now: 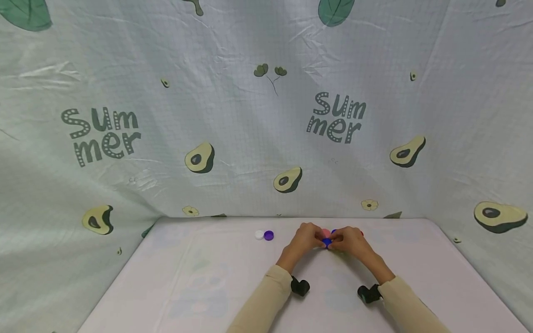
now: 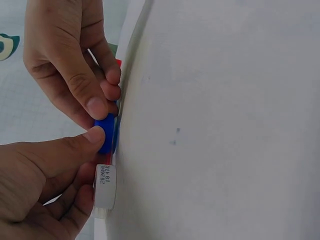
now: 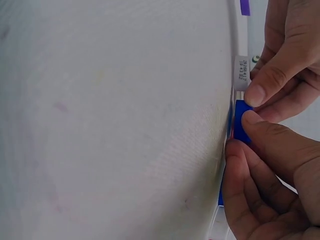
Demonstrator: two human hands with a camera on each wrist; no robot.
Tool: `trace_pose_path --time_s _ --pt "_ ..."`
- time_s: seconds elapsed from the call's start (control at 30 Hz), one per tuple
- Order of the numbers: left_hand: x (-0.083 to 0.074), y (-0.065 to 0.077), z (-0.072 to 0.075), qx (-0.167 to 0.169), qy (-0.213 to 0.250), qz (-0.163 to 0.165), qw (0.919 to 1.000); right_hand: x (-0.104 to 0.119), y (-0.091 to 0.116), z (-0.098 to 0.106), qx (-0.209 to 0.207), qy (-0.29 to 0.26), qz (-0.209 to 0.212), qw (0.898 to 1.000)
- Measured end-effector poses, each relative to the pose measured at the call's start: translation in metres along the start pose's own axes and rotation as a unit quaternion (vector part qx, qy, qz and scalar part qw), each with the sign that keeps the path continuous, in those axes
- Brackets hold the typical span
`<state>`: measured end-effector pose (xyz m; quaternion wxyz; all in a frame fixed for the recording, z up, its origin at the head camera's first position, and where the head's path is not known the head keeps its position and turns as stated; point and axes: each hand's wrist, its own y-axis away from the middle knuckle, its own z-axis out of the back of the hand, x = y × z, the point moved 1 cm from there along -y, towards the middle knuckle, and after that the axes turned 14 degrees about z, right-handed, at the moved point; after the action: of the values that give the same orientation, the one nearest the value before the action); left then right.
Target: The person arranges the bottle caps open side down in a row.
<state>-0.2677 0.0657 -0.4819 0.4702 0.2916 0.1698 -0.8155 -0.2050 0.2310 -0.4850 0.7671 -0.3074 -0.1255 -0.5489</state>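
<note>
Both hands meet over a blue bottle cap (image 1: 326, 242) near the far edge of the table. My left hand (image 1: 306, 237) pinches its left side, and my right hand (image 1: 351, 240) pinches its right side. In the left wrist view the two thumbs lie on the blue cap close together. A white cap with printed digits (image 2: 105, 187) stands beside the left fingers there. Just behind the held cap is a pinkish-red cap (image 1: 326, 232). A second blue cap (image 1: 334, 231) and a red cap (image 1: 362, 233) are mostly hidden by the right hand.
A white cap (image 1: 259, 235) and a purple cap (image 1: 269, 235) lie side by side to the left of the hands. The pale cloth-covered table (image 1: 208, 286) runs back to a hanging printed curtain (image 1: 241, 120).
</note>
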Motion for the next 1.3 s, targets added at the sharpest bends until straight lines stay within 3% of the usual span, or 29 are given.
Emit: trace_pose_path --time_s 0.4,0.6,0.83,1.07,1.3 --pt "-0.007 -0.002 0.001 -0.013 -0.052 0.020 0.9983 -0.002 -0.004 0.000 0.012 -0.008 -0.007 1.000" --pt "-0.006 -0.002 0.009 0.003 -0.035 0.006 0.9994 0.000 -0.006 0.000 0.012 -0.013 -0.009 1.000" --pt "0.009 0.004 0.032 0.036 0.000 -0.008 0.9993 0.007 -0.002 0.005 0.014 -0.010 -0.025 1.000" --pt "0.032 0.016 0.065 0.013 -0.020 -0.031 0.9993 0.026 -0.007 0.007 0.003 -0.032 0.004 0.999" --pt "0.068 0.032 0.098 -0.011 -0.037 -0.027 0.9989 0.043 -0.022 -0.009 0.025 -0.066 0.058 0.996"
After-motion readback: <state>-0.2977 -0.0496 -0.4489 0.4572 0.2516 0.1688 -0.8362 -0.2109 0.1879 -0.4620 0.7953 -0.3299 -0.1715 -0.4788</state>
